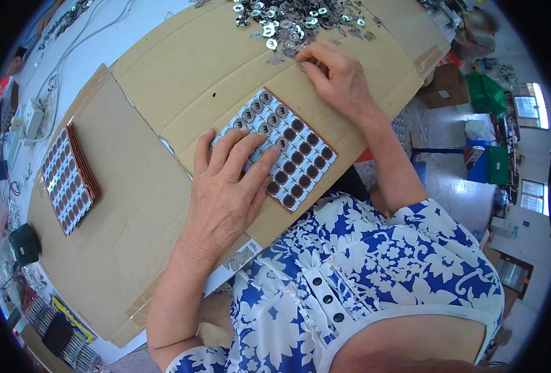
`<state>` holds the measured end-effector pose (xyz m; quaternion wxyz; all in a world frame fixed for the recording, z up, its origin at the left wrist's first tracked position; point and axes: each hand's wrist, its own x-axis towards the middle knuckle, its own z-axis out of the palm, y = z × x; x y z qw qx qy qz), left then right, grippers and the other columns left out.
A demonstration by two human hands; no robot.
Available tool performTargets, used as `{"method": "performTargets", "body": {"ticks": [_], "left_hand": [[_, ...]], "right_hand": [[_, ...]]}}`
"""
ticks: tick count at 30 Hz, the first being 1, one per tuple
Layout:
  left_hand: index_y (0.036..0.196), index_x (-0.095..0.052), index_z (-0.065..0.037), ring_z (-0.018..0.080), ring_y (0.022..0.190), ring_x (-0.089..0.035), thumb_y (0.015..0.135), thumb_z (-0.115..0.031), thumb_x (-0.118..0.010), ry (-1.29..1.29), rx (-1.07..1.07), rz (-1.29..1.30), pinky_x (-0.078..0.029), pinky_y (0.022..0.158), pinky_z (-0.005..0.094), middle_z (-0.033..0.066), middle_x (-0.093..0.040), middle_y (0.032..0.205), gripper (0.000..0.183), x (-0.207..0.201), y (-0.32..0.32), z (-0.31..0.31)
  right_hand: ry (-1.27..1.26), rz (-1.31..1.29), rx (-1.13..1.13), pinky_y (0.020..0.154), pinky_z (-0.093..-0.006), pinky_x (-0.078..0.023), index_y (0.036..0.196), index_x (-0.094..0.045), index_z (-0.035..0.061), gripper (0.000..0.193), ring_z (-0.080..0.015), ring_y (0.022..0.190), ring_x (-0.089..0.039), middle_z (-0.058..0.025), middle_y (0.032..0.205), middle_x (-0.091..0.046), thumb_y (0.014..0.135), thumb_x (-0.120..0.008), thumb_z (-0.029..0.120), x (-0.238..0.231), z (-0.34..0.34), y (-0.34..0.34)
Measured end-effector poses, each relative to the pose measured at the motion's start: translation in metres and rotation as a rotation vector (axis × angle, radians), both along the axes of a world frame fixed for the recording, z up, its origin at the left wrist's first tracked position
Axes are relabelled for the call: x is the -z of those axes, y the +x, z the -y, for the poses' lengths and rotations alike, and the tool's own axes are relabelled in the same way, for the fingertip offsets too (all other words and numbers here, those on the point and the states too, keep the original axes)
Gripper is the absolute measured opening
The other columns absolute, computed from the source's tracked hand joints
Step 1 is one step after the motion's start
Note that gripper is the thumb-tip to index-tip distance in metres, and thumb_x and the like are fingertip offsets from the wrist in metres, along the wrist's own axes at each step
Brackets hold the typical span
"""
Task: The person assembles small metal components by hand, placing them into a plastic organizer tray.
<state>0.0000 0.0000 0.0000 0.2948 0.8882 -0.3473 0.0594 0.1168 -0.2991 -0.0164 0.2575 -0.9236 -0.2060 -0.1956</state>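
Observation:
A square white-and-blue panel [305, 153] with a reddish-brown edge lies tilted on the cardboard in front of me, covered in rows of dark round spots. Toward its far left, several spots carry round silvery metal pieces [264, 97] with a dark mark on each. My left hand [223, 193] rests on the panel's left part, fingers spread, covering some of the rows. Beyond the panel, my right hand [337, 81] is closed in a pinch at the near edge of a heap of small flat metal pieces [291, 22]. Whatever sits between its fingertips is hidden.
Cardboard sheets [126, 248] cover the table. On the left stands a stack of similar panels [70, 180]. Farther left are a power strip [33, 118], cables and a dark green container [24, 244]. A cardboard box [444, 86] and green bins [485, 93] stand off to the right.

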Motion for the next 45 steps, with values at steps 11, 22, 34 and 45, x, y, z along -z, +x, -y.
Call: {"method": "performTargets", "body": {"ticks": [11,22,34,45], "left_hand": [[0.147,-0.072,-0.019,0.0355,0.144,-0.058,0.09,-0.008,-0.083,0.058,-0.019,-0.015,-0.037,0.129,0.0643,0.0091,-0.064,0.148,0.059,-0.006,-0.002,0.003],[0.146,-0.073,-0.019,0.035,0.144,-0.058,0.09,-0.007,-0.082,0.048,-0.03,-0.032,-0.036,0.129,0.0642,0.0082,-0.065,0.148,0.058,-0.004,-0.003,0.002],[0.146,-0.073,-0.019,0.0332,0.142,-0.059,0.084,-0.009,-0.086,0.025,-0.027,-0.001,-0.037,0.128,0.0641,0.0073,-0.065,0.147,0.064,0.0,-0.002,0.001],[0.136,-0.078,-0.013,0.0381,0.142,-0.062,0.089,-0.012,-0.086,-0.068,-0.004,-0.018,-0.04,0.126,0.0651,0.0109,-0.071,0.146,0.047,0.005,0.001,-0.006]], "right_hand": [[0.103,-0.062,0.157,0.078,-0.0332,-0.058,0.106,-0.076,0.003,0.01,-0.0206,0.082,-0.074,-0.0057,0.097,-0.074,0.099,-0.069,0.002,-0.018,0.017,-0.023],[0.037,-0.108,-0.125,0.084,-0.0407,-0.058,0.111,-0.079,0.0033,0.013,-0.0313,0.093,-0.073,-0.0121,0.103,-0.073,0.1,-0.071,0.002,-0.018,0.025,-0.021],[-0.085,-0.101,-0.01,0.081,-0.0417,-0.057,0.11,-0.076,0.002,0.012,-0.0321,0.091,-0.072,-0.012,0.102,-0.068,0.098,-0.072,0.001,-0.027,0.0,-0.057],[0.63,-0.908,-0.091,0.066,-0.0263,-0.051,0.118,-0.076,-0.0012,0.016,-0.003,0.076,-0.064,-0.0018,0.092,-0.075,0.103,-0.072,-0.004,-0.037,-0.033,-0.093]]}}
